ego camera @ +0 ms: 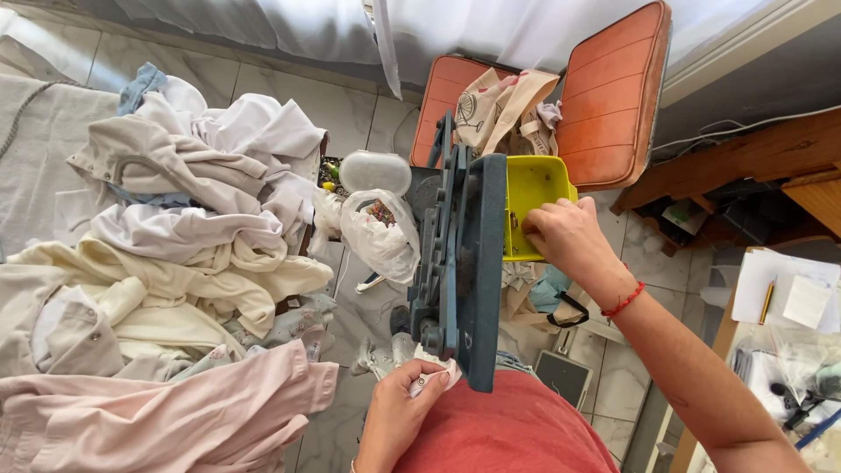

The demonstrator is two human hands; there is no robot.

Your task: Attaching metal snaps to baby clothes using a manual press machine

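White cloth scrap [435, 377] at the blue-grey press [460, 263], hands working either side.
Left of the press, pale garments [166, 263] are lying heaped; the left hand [399, 416] is pinching the scrap against the press's near end, fingers clamped on it, while the right hand [565, 236] is reaching into the yellow bin [534, 188], fingertips curled together.

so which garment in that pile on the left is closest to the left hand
The pink garment at the bottom of the pile; its edge lies just beside the left hand, while the cream and white ones sit farther up.
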